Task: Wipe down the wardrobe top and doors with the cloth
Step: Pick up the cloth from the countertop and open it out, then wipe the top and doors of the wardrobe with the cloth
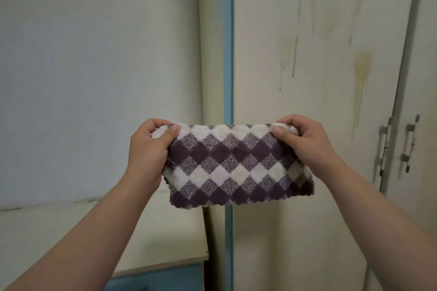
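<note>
Left hand [147, 149]: grip closed on the cloth's upper left corner, thumb in front. Cloth [236, 165]: purple-and-white checked, folded, stretched between both grips and hanging below them, in front of the wardrobe's blue edge strip [228, 54]. Right hand [305, 142]: grip pinched on the upper right corner. Wardrobe door [319, 66]: cream, behind the right grip, streaked with yellowish stains [360, 82]. Metal handles [397, 146]: right of that grip.

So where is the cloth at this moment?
In the head view the checked cloth is held up at centre frame, stretched between the left hand and right hand, in front of the stained wardrobe door.
</note>
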{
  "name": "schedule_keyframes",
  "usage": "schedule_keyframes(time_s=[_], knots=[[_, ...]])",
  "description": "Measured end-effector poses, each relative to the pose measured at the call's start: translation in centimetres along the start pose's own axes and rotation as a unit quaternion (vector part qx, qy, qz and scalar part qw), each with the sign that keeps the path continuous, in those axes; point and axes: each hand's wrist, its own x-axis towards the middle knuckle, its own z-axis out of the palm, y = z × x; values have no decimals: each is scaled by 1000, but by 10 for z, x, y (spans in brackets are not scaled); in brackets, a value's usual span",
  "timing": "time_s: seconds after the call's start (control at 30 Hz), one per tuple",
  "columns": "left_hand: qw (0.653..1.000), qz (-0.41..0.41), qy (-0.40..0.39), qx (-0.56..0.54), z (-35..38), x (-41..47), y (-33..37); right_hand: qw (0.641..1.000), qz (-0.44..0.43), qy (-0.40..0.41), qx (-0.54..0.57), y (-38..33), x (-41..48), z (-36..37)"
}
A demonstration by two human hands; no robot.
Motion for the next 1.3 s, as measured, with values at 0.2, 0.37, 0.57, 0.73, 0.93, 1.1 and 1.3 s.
schedule_keyframes(time_s=[0.2, 0.37, 0.57, 0.73, 0.93, 1.1, 1.3], knots=[[999, 9, -9, 36, 83, -18, 12, 993, 0, -84, -80, 29, 36, -104], [994, 42, 28, 94, 137, -26, 17, 981, -46, -124, -139, 50, 65, -161], [961, 96, 59, 251, 167, -25, 23, 973, -114, -164, -120, 62, 91, -195], [845, 251, 113, 459, 175, -15, 26, 903, -281, -78, -315, 73, 106, -185], [587, 468, 127, 648, 177, 8, 6, 784, -445, 63, -429, 101, 114, -160], [538, 470, 146, 684, 181, 8, -3, 694, -433, 190, -542, 108, 103, -150], [740, 194, 63, 641, 215, -21, -20, 841, -246, 146, -459, 102, 77, -107]])
